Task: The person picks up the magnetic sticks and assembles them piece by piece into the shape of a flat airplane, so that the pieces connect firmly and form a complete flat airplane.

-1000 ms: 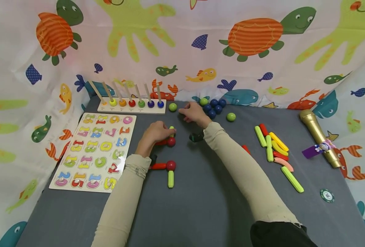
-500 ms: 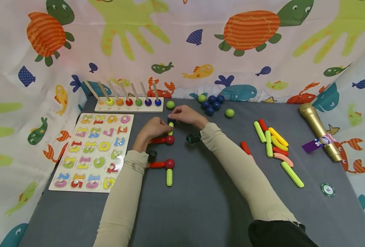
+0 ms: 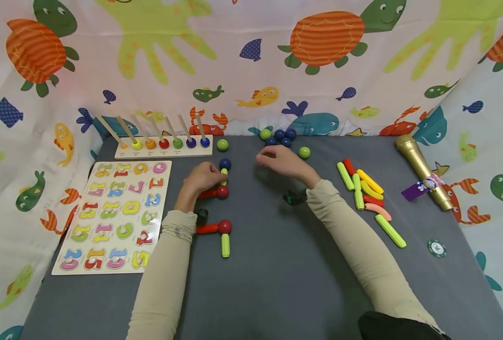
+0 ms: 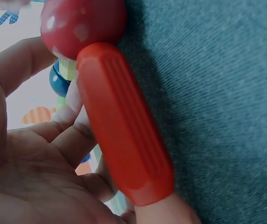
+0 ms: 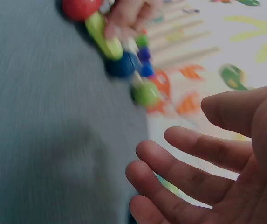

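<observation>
My left hand [image 3: 202, 180] pinches a light green stick [image 3: 224, 175] between thumb and fingers. A dark blue ball [image 3: 225, 163] sits at the stick's far end, and a red ball [image 3: 222, 191] at its near end. From that red ball a red stick [image 4: 124, 126] runs under the hand, large in the left wrist view. My right hand [image 3: 286, 161] hovers to the right, thumb and fingers parted around nothing, in front of several blue balls [image 3: 279, 135]. Nearer lies a similar corner: a red stick [image 3: 207, 229], a red ball [image 3: 225, 226] and a light green stick [image 3: 225, 246].
A number puzzle board [image 3: 115, 212] and a pegged counting board [image 3: 164, 150] are on the left. Green balls [image 3: 304, 152] lie at the back. Several coloured sticks [image 3: 358, 191], a gold microphone [image 3: 419, 163] and a poker chip [image 3: 437, 248] lie on the right of the grey table [image 3: 277, 283].
My right hand brought a blue ball to the far end of the green stick, let it go and drew back rightward. The left hand still pinches the stick. The head view has shifted.
</observation>
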Action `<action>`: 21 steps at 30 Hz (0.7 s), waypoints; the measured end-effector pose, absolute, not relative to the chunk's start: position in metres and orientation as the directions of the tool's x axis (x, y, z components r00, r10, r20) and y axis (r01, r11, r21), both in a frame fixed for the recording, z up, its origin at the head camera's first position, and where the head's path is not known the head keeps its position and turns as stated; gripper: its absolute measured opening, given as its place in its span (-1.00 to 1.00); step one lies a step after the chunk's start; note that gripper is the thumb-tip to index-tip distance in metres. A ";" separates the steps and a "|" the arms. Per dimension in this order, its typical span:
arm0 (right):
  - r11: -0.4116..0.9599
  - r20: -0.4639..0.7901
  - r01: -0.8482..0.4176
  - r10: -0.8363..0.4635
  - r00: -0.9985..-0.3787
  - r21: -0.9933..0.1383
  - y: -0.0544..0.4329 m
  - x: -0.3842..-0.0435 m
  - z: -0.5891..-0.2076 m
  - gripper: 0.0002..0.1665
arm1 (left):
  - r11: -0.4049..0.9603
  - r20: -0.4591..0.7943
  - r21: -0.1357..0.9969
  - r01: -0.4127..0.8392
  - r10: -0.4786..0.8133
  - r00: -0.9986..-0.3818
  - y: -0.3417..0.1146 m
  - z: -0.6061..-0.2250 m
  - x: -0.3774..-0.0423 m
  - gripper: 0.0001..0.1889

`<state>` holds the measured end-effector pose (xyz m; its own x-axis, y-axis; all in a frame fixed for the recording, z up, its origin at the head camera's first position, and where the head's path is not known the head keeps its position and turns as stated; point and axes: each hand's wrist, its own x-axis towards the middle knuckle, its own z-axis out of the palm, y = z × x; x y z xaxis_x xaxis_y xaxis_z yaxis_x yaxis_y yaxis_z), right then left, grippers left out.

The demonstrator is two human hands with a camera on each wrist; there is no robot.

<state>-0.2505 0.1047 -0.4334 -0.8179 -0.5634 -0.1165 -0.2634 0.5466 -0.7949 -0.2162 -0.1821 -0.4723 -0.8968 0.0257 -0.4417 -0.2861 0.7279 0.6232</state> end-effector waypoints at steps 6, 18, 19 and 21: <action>0.641 -0.074 -0.251 -0.436 -0.897 -0.725 0.190 -0.229 -0.418 -0.55 | 0.753 -0.468 0.591 -0.291 0.026 -0.883 -0.185 -0.478 -0.222 -0.56; 0.805 -0.069 -0.145 -0.224 -0.972 -0.576 0.309 -0.169 -0.395 -0.53 | 0.699 -0.495 0.655 -0.287 0.110 -0.862 -0.177 -0.443 -0.206 -0.58; 0.810 -0.072 -0.137 -0.215 -0.974 -0.570 0.314 -0.166 -0.396 -0.54 | 0.698 -0.496 0.655 -0.289 0.109 -0.861 -0.177 -0.443 -0.206 -0.58; 0.825 -0.077 -0.124 -0.198 -0.977 -0.551 0.324 -0.160 -0.400 -0.58 | 0.699 -0.507 0.650 -0.297 0.108 -0.855 -0.177 -0.444 -0.206 -0.57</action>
<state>-0.1597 0.3238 -0.4001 -0.9773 -0.1975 -0.0766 -0.1236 0.8254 -0.5508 -0.2064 -0.1766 -0.4438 -0.8553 0.1076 -0.5069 -0.2975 0.6990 0.6503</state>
